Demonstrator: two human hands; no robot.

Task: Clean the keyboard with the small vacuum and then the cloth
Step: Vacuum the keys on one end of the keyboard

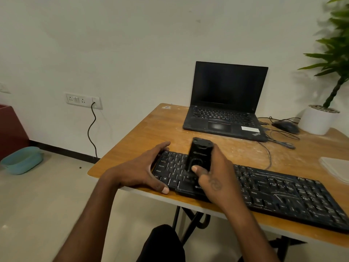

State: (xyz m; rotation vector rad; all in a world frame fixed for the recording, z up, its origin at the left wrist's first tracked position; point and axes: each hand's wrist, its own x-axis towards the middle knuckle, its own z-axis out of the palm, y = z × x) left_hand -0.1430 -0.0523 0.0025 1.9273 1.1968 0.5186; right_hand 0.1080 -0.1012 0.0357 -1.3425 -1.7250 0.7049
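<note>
Head view: a person sits at a wooden worktop (151, 129), both forearms reaching forward.
Keyboard (273, 191): black, lying slantwise along the near edge of the worktop, its left end farther from the person than its right end; keycaps look dusty.
Vacuum (200, 154): small black unit, held roughly upright and tilted a little, its lower end down on the keys of the keyboard's left part.
Right hand (217, 178): wrapped round the vacuum from the right side, thumb pressed on the front face near a button; the fingers are curled behind the body in a firm grasp.
Left hand (145, 167): clasps the left end of the keyboard, fingers hooked over the far edge, thumb against the near edge.
Cloth (336, 167): pale folded piece at the right edge of the worktop, beyond the keyboard, apart from both hands.
Laptop (226, 103): open, screen dark, at the far side of the worktop.
Mouse (286, 126): dark, right of the laptop, its cable looping across the worktop.
Plant pot (317, 120): white, at the far right corner, green leaves above.
Wall socket (83, 100): white plate on the wall to the left, a dark cable hanging from it to the floor.
Basin (22, 159): light blue, on the floor at left.
</note>
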